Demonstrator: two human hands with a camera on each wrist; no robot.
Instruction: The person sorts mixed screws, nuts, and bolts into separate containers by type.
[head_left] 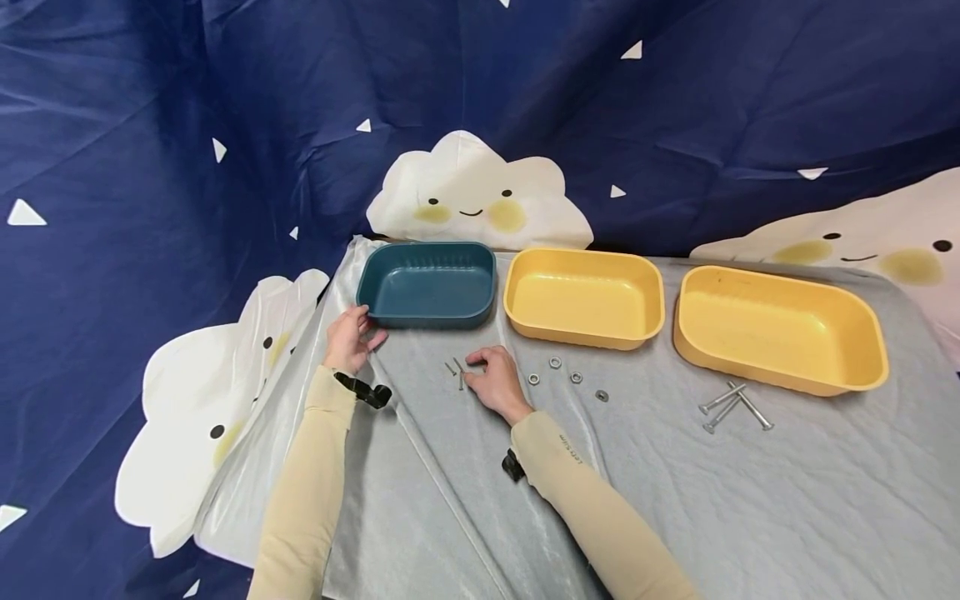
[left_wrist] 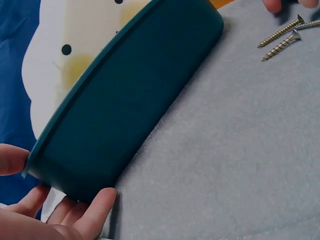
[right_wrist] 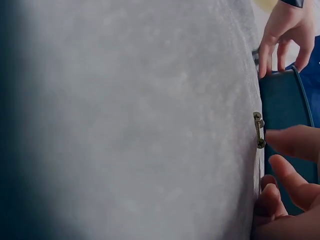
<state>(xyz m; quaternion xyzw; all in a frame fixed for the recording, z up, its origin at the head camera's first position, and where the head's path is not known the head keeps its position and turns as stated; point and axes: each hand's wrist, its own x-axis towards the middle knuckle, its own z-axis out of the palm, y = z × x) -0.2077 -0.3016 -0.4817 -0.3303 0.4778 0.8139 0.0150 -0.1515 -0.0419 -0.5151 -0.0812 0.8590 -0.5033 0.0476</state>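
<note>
At the near left corner of a dark teal plastic bin point(head_left: 427, 322), my left hand point(head_left: 348, 340) holds on, with its thumb at the rim and fingertips against the outer wall point(left_wrist: 125, 95). Three small brass-coloured screws point(left_wrist: 281, 45) lie together on the grey cloth in front of this bin. Just right of the screws is my right hand point(head_left: 495, 381), its fingers loosely bent and apart, holding nothing that I can see. In the right wrist view, the thumb and forefinger are near the screws point(right_wrist: 258, 130).
Two yellow bins, one in the middle point(head_left: 585, 337) and one at right point(head_left: 780, 375), continue the row. Several nuts point(head_left: 555, 362) lie right of my right hand. Three long bolts point(head_left: 726, 412) cross before the right bin. A dark blue cloud-print curtain point(head_left: 465, 67) hangs behind.
</note>
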